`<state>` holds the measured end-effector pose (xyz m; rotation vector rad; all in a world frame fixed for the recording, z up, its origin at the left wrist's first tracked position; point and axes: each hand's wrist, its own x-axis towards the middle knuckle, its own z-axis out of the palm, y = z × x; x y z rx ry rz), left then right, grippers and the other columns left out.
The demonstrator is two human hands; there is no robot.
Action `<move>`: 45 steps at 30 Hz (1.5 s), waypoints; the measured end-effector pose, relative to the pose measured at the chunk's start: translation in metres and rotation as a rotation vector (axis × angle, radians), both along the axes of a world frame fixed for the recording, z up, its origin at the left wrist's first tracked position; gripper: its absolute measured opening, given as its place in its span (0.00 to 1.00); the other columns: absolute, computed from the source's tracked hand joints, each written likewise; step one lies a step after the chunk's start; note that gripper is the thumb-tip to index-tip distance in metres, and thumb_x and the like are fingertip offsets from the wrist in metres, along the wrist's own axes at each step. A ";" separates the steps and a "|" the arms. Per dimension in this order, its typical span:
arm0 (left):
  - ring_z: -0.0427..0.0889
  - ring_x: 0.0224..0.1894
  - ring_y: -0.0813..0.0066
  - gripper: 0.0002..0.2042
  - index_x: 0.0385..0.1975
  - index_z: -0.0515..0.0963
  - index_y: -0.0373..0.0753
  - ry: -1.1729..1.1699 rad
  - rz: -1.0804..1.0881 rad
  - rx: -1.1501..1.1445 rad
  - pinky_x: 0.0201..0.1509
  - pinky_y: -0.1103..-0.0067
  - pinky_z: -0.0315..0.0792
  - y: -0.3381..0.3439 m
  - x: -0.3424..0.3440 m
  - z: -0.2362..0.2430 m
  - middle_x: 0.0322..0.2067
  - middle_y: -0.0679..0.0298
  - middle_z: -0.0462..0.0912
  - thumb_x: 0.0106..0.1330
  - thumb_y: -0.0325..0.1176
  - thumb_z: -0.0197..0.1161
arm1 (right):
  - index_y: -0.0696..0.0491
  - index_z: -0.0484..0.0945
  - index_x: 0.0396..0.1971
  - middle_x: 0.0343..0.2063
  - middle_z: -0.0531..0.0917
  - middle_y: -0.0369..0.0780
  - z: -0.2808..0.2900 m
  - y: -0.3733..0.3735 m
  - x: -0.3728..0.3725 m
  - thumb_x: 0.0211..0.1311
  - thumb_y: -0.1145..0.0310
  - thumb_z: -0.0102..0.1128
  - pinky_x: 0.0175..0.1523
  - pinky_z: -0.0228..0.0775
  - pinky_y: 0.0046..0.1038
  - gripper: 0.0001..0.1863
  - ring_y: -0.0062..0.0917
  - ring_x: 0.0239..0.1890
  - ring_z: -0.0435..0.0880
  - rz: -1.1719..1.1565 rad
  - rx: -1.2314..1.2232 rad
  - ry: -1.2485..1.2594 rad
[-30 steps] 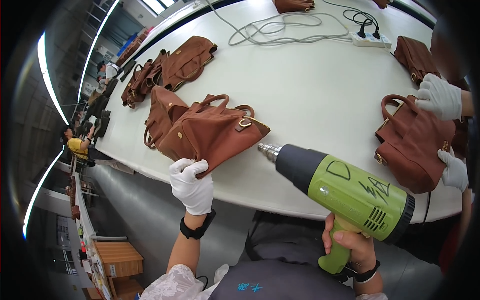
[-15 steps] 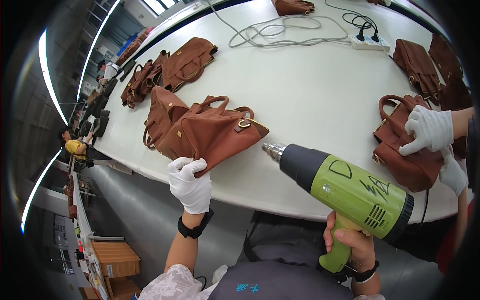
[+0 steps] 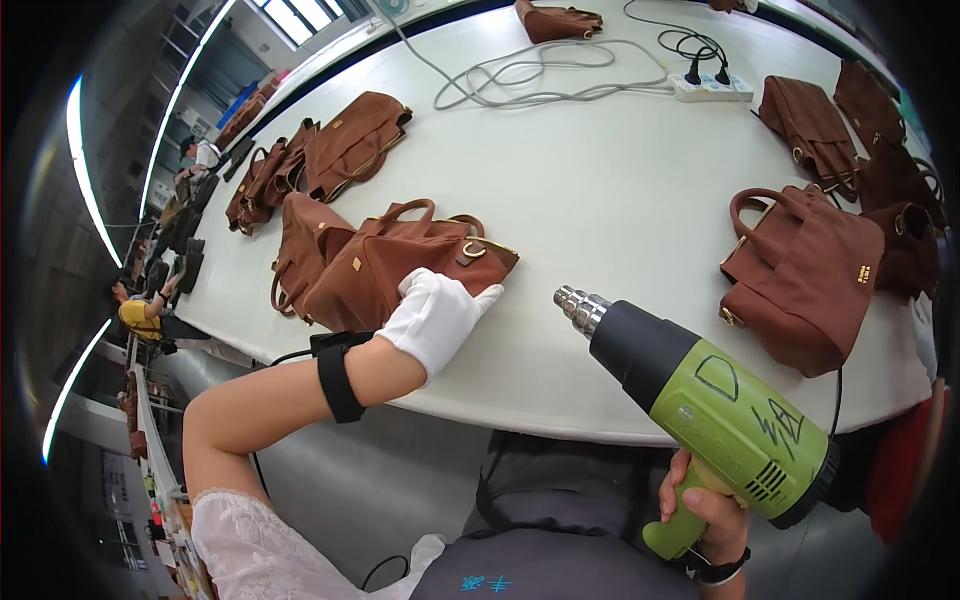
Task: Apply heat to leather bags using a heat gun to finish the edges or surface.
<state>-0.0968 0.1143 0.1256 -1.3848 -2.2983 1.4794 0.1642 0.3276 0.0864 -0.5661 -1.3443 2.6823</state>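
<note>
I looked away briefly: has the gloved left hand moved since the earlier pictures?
Yes: judged against the power strip, the left hand has moved rightward and farther in over the table.

The white table (image 3: pixel 580 240) carries brown bags (image 3: pixel 375 268), 1 loosely looped grey cable (image 3: pixel 560 97) and 1 white power strip (image 3: pixel 712 90).

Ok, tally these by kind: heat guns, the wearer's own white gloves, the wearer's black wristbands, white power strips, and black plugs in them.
Heat gun, in the right hand: 1
White glove, on the left hand: 1
Black wristbands, one per arm: 2
White power strip: 1
Black plugs: 2
Total: 7
</note>
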 end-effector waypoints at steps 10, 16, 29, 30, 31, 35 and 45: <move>0.80 0.23 0.63 0.26 0.57 0.61 0.36 -0.344 0.079 0.499 0.24 0.72 0.74 -0.002 -0.004 -0.027 0.26 0.58 0.76 0.54 0.24 0.51 | 0.63 0.65 0.48 0.32 0.73 0.43 -0.008 0.015 0.026 0.47 0.72 0.60 0.26 0.71 0.26 0.26 0.29 0.25 0.76 0.078 0.031 0.037; 0.78 0.23 0.68 0.24 0.56 0.63 0.33 -0.245 0.083 0.544 0.26 0.74 0.75 -0.030 -0.009 -0.064 0.24 0.61 0.73 0.57 0.24 0.50 | 0.59 0.65 0.50 0.34 0.74 0.42 -0.017 0.017 0.018 0.49 0.75 0.60 0.30 0.70 0.26 0.25 0.27 0.28 0.76 0.162 0.000 0.052; 0.73 0.22 0.75 0.08 0.34 0.71 0.33 0.076 -0.059 0.526 0.21 0.82 0.70 -0.033 0.012 -0.080 0.20 0.64 0.68 0.55 0.26 0.50 | 0.61 0.66 0.48 0.32 0.74 0.42 -0.008 0.007 0.012 0.47 0.74 0.60 0.28 0.70 0.26 0.25 0.28 0.27 0.76 0.139 0.002 0.033; 0.73 0.21 0.75 0.04 0.27 0.70 0.34 0.077 -0.052 0.527 0.21 0.82 0.70 -0.035 0.017 -0.080 0.18 0.63 0.68 0.55 0.27 0.51 | 0.61 0.66 0.48 0.32 0.74 0.42 -0.009 0.008 0.011 0.46 0.74 0.59 0.28 0.71 0.26 0.25 0.28 0.26 0.76 0.120 0.006 0.023; 0.71 0.20 0.74 0.01 0.24 0.68 0.39 -0.008 -0.028 0.632 0.26 0.82 0.73 -0.038 0.025 -0.079 0.16 0.64 0.65 0.55 0.27 0.52 | 0.63 0.66 0.48 0.32 0.73 0.43 -0.013 0.008 0.011 0.45 0.73 0.58 0.26 0.71 0.26 0.26 0.28 0.24 0.76 0.116 0.032 0.025; 0.74 0.32 0.65 0.06 0.25 0.69 0.39 -0.141 -0.222 0.666 0.44 0.68 0.70 -0.031 0.047 -0.029 0.23 0.61 0.67 0.53 0.33 0.56 | 0.64 0.65 0.48 0.31 0.72 0.44 -0.011 0.005 0.005 0.44 0.72 0.56 0.23 0.72 0.25 0.27 0.28 0.22 0.75 0.015 0.045 0.001; 0.75 0.35 0.65 0.13 0.38 0.72 0.37 -0.096 0.377 1.562 0.44 0.72 0.69 -0.094 -0.010 -0.031 0.34 0.57 0.76 0.53 0.24 0.63 | 0.63 0.65 0.48 0.32 0.72 0.45 -0.020 -0.010 -0.030 0.45 0.72 0.59 0.23 0.72 0.25 0.27 0.28 0.22 0.76 0.210 -0.044 -0.025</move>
